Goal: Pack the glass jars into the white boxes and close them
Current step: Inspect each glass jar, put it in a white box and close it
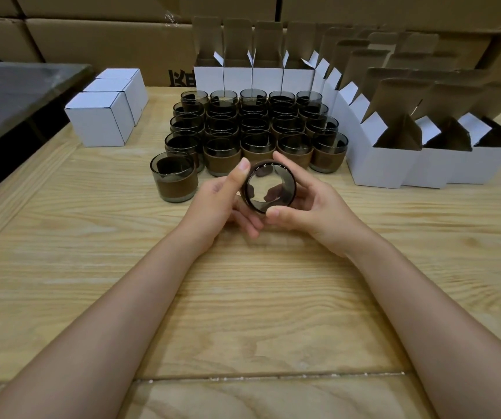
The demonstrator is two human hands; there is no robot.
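Note:
A smoked glass jar [268, 186] is tipped with its mouth facing me, held just above the wooden table. My left hand [222, 204] grips its left side, thumb along the rim. My right hand [309, 210] curls round its right side and bottom edge. Behind them several jars [253, 128] with brown sleeves stand in rows, and one jar [174, 181] stands apart at the front left. Open white boxes [376, 164] with raised flaps line the right and the back [238, 77]. Three closed white boxes [99, 119] sit at the left.
The wooden table [243, 313] spreads wide in front of me. A grey metal surface [10, 92] adjoins it at the far left. Stacked brown cartons [107, 40] form a wall behind everything.

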